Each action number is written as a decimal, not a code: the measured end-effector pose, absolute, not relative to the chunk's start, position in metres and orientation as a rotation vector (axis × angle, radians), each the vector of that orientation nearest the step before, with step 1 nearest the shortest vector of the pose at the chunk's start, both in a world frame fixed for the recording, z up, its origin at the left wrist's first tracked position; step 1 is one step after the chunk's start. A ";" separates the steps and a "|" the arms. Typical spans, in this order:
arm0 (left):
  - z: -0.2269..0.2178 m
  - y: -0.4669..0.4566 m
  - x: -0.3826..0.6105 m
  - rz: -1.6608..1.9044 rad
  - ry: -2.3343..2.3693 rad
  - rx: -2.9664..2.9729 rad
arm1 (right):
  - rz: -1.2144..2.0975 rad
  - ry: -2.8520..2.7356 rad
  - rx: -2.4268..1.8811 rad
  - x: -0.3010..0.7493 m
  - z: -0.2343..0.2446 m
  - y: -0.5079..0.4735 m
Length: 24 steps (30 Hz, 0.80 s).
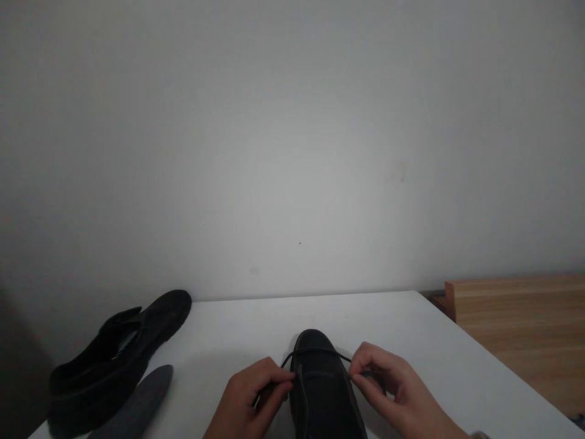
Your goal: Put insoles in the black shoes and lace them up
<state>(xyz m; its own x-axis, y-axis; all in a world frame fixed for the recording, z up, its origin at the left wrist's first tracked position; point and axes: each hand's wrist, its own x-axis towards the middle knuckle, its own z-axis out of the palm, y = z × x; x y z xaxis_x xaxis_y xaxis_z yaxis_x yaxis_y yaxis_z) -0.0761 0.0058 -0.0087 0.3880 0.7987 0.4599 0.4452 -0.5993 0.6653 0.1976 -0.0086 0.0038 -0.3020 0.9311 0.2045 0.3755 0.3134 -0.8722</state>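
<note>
A black shoe (322,390) stands on the white table (425,341) at the bottom centre, its toe pointing away from me. A thin black lace (315,352) arcs over the toe end. My left hand (249,396) pinches the lace at the shoe's left side, fingers closed. My right hand (393,387) pinches the other lace end at the shoe's right side, fingers also closed. Both wrists run off the lower edge of the view.
A second black shoe (116,356) lies on its side at the table's left edge, with a dark grey insole (139,399) beside it. A plain white wall rises behind the table. A wooden surface (525,329) sits lower to the right.
</note>
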 end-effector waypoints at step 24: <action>-0.004 0.007 -0.066 1.148 1.147 2.193 | 0.858 -1.877 -1.187 0.198 0.004 -0.008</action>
<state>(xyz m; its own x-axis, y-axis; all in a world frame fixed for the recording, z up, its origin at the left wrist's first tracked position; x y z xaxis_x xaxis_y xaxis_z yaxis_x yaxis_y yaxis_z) -0.0655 0.0068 -0.0043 0.3220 0.8165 0.4792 0.4785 -0.5771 0.6619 0.1978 -0.0078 0.0041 -0.2958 0.9261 0.2340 0.4290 0.3477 -0.8337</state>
